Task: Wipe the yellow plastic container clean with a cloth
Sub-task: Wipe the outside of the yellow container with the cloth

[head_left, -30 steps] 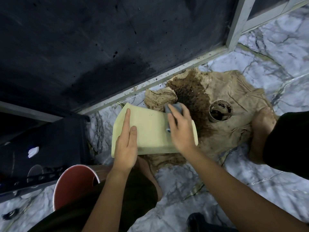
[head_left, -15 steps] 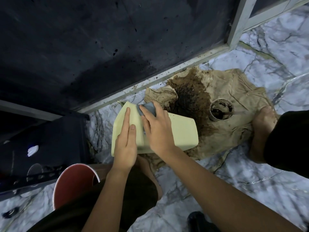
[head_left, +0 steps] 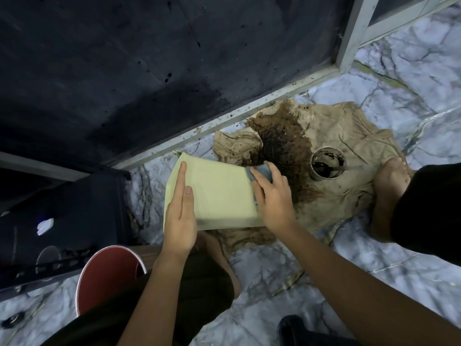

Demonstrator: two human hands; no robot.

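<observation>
On the marble floor (head_left: pixel 374 283), beside the stained brown rag (head_left: pixel 336 156), the yellow plastic container (head_left: pixel 219 193) lay on its side with one broad face turned up to me. My left hand (head_left: pixel 180 216) rested flat on that face with fingers straight, steadying it without gripping. My right hand (head_left: pixel 273 196) pressed a grey cloth (head_left: pixel 259 172) against the container's right end, fingers curled over the cloth. The upturned face appeared largely free of marks, so I judged that side close to done; the right end was under the cloth, and the hidden faces and interior could not be assessed and presumably remained. No brand, label or legible writing was visible on the container, the cloth, the red bucket (head_left: pixel 104 278) or the small soiled cup (head_left: pixel 328 164).
</observation>
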